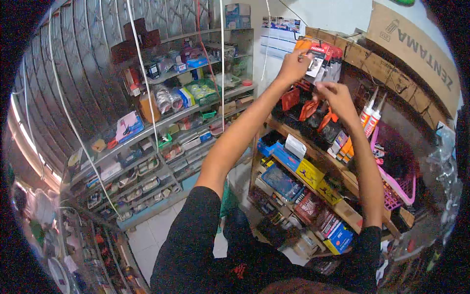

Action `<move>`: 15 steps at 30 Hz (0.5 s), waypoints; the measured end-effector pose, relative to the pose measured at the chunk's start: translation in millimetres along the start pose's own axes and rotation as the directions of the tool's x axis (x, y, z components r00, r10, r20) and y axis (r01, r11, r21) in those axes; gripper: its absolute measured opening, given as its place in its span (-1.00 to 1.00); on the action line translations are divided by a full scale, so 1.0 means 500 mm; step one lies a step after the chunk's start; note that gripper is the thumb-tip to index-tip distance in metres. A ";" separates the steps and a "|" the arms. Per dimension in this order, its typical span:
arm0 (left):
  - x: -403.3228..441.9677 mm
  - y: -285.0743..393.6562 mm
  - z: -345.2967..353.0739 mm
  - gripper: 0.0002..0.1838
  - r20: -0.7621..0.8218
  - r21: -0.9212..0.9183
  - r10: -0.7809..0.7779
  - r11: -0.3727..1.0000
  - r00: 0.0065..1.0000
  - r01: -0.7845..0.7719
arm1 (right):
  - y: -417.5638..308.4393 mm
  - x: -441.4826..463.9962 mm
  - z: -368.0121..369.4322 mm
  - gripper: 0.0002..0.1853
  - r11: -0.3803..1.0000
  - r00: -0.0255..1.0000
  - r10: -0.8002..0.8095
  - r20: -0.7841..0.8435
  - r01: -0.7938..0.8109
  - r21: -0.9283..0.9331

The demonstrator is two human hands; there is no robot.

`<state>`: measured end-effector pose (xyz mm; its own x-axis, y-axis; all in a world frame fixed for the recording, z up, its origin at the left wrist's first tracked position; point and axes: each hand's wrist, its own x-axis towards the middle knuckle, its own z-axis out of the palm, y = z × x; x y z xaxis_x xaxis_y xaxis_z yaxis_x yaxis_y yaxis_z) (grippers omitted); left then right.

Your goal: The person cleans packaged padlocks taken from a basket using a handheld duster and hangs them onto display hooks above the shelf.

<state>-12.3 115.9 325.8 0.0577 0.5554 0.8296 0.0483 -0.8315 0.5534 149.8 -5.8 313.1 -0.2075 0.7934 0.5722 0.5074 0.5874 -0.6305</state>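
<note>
My left hand (295, 67) is raised to a row of hanging packs on the right wall. Its fingers close on the edge of the front blister pack (317, 60), which has a red and black card with a pale lower part. Just below, my right hand (338, 99) has its fingers pinched together by the bottom of the packs; what they hold, if anything, I cannot make out. More red-topped packs (334, 61) hang behind the front one. Orange-red tools (308, 110) in dark wrapping hang beneath my hands.
Two sealant tubes (371, 121) stand beside a pink basket (391, 188) on the right. A wooden shelf (352, 181) holds boxes below. A glass display case (169, 115) full of goods spans the left. White cords (142, 63) hang down in front, and a cardboard sheet (416, 49) leans at the top right.
</note>
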 end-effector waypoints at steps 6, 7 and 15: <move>-0.043 0.037 -0.017 -0.60 -0.005 0.003 0.011 1.000 1.000 -0.011 | -0.035 -0.143 -0.059 -0.60 0.964 0.998 0.054 -0.018 -0.057 -0.260; -0.052 0.051 -0.020 -0.60 0.005 0.000 0.001 1.000 1.000 -0.001 | -0.031 -0.164 -0.081 -0.60 0.949 0.997 0.068 -0.021 -0.071 -0.307; -0.123 0.139 0.064 -0.59 -0.331 0.274 0.337 0.928 0.881 -0.252 | 0.088 -0.318 -0.315 -0.54 0.782 0.874 0.482 0.056 -0.401 -0.478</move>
<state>19.3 24.5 310.9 -0.2633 0.2064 0.9424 0.3036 -0.9095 0.2840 337.0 -131.3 276.9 0.0165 0.9858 0.1669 0.8793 0.0652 -0.4718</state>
